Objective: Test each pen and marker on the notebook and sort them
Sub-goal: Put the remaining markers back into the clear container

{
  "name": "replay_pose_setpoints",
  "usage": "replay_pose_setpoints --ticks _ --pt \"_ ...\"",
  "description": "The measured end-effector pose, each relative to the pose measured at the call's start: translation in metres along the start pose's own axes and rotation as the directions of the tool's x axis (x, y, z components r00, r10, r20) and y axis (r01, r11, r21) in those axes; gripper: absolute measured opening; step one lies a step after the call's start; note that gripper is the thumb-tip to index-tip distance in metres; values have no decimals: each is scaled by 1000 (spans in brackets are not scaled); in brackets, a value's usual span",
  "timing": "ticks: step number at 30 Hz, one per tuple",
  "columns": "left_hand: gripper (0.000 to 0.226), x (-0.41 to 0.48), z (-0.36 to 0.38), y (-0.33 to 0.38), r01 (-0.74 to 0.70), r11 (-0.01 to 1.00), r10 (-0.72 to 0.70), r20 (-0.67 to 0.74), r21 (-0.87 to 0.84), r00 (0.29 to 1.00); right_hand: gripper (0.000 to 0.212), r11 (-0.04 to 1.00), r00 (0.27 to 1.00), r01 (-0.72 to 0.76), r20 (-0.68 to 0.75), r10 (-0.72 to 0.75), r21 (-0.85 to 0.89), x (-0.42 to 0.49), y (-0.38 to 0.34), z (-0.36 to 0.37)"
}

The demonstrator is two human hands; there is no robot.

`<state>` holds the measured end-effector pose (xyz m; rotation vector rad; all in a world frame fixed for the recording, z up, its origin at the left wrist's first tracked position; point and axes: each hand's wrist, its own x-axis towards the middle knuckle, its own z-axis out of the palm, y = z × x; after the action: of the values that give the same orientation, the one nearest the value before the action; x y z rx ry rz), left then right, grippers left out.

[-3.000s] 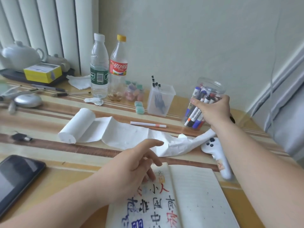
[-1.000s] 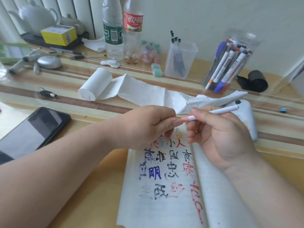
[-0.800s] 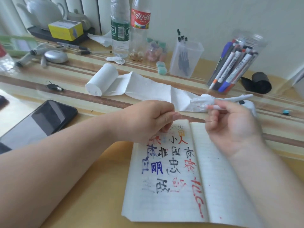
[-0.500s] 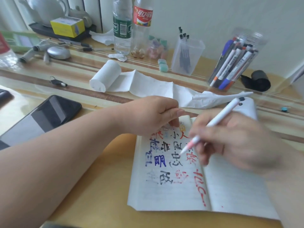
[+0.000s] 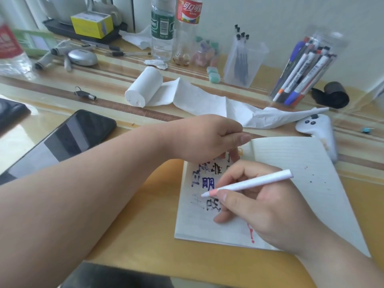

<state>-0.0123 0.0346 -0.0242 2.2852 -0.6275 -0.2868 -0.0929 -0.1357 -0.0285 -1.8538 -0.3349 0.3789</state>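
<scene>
The left hand (image 5: 207, 140) lies at the top left corner of the notebook (image 5: 301, 173), its fingers curled under and the thumb pressed along the forefinger. The lower fingertips touch the page, and I cannot tell whether anything is pinched inside. The right hand (image 5: 261, 206) grips a white pen (image 5: 253, 183) between thumb and fingers in a writing hold. The pink tip points left and down at the left page, over the black and blue characters written there; whether it touches the paper cannot be told. The notebook lies open on the table (image 5: 145, 235), a wooden top with brown stripes across its far part. From the left on it: a dark phone (image 5: 68, 140) lying flat, a roll of tissue (image 5: 145, 88) with a long strip unrolled to the right, two plastic bottles (image 5: 164, 32) upright at the back, a clear cup (image 5: 243, 65) with black pens, a clear jar (image 5: 305, 67) full of markers, and a white controller (image 5: 320, 129) just beside the notebook's far right corner. A pale wall (image 5: 280, 13) stands behind
</scene>
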Motion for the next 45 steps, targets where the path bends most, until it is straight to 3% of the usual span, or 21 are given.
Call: replay_pose_setpoints --ticks 5,11,15,21,28,33,39,43,45 --pt "39 -2 -3 0 28 999 -30 38 32 999 10 1000 1000 2 -23 -1 25 1 2 2" --pt "40 -3 -7 1 44 998 -45 36 35 998 12 998 999 -15 -33 13 -66 0 -1 4" --pt "39 -3 -5 0 39 991 -48 67 130 997 13 989 999 -22 -27 19 -145 0 -3 7" --pt "42 0 -6 2 70 971 -100 124 227 987 12 996 998 -67 -8 66 -66 0 -8 5" --pt "41 1 -4 2 75 971 -105 122 227 987 18 983 1000 -29 -10 27 -181 2 -5 5" --pt "40 1 -4 0 76 968 -108 125 237 986 17 995 998 -52 28 55 -89 3 -7 5" --pt "40 1 -3 0 63 969 -96 129 240 987 20 984 1000 -7 19 11 -180 4 -3 4" --pt "39 1 -4 0 75 968 -109 133 238 985 17 997 999 -34 22 35 -64 3 -4 3" --pt "39 1 -3 1 78 971 -110 136 226 985 16 995 999 1 36 2 -97 2 -1 5"
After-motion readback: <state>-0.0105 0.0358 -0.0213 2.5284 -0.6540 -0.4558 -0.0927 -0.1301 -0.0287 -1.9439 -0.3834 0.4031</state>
